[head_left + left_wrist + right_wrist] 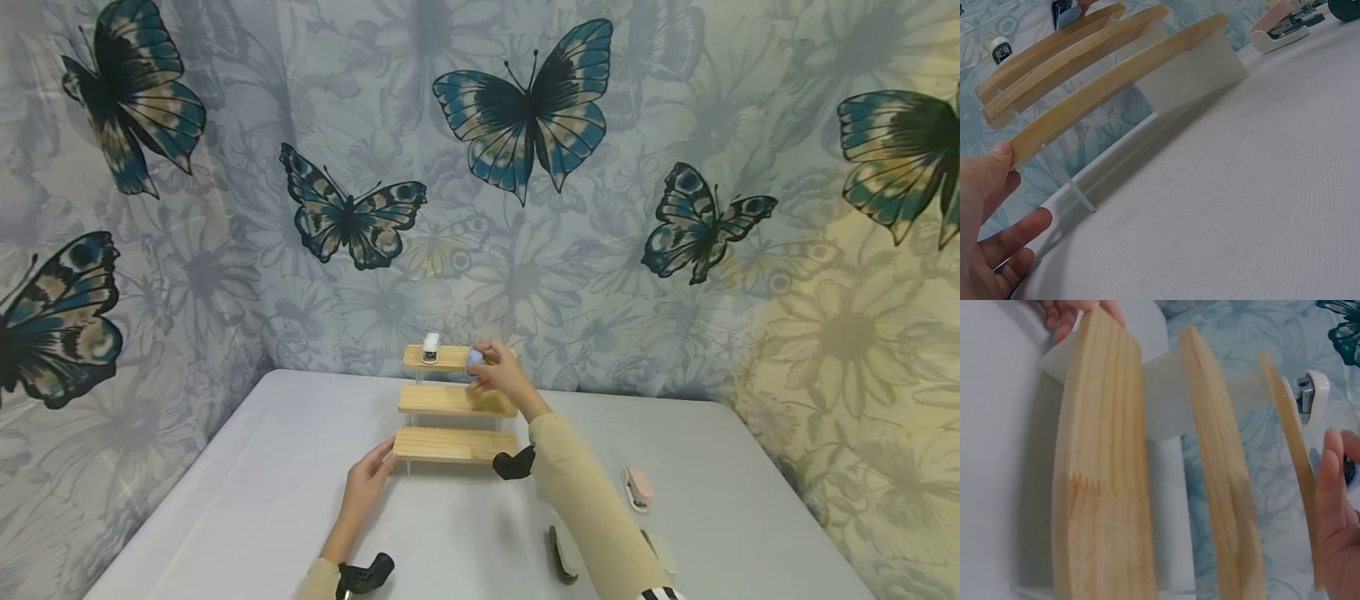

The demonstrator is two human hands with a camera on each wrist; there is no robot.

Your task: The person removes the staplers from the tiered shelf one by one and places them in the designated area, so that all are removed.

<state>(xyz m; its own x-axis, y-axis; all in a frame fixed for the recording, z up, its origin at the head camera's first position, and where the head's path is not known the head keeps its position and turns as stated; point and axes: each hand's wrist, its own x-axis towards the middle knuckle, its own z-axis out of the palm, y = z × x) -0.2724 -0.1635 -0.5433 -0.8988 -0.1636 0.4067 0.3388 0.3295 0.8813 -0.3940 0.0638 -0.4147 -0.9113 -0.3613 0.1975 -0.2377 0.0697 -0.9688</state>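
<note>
A three-tier stand with pale wooden shelves point(450, 446) and translucent supports stands on the white table. My right hand point(501, 371) pinches a light-blue stapler point(474, 360) at the right part of the top shelf; the fingers cover much of it. On the left part of that same shelf sits a white stapler point(431, 347), its front facing me. My left hand point(367, 477) grips the left end of the bottom shelf, with the thumb point(1002, 156) at its edge in the left wrist view. The middle and bottom shelves carry nothing.
On the table to the right lies a pink stapler point(638, 487). Nearer me, a dark-and-grey stapler point(559, 557) and another pale item point(662, 552) are partly hidden by my right sleeve point(588, 492). A butterfly-print cloth point(525, 275) hangs behind the table.
</note>
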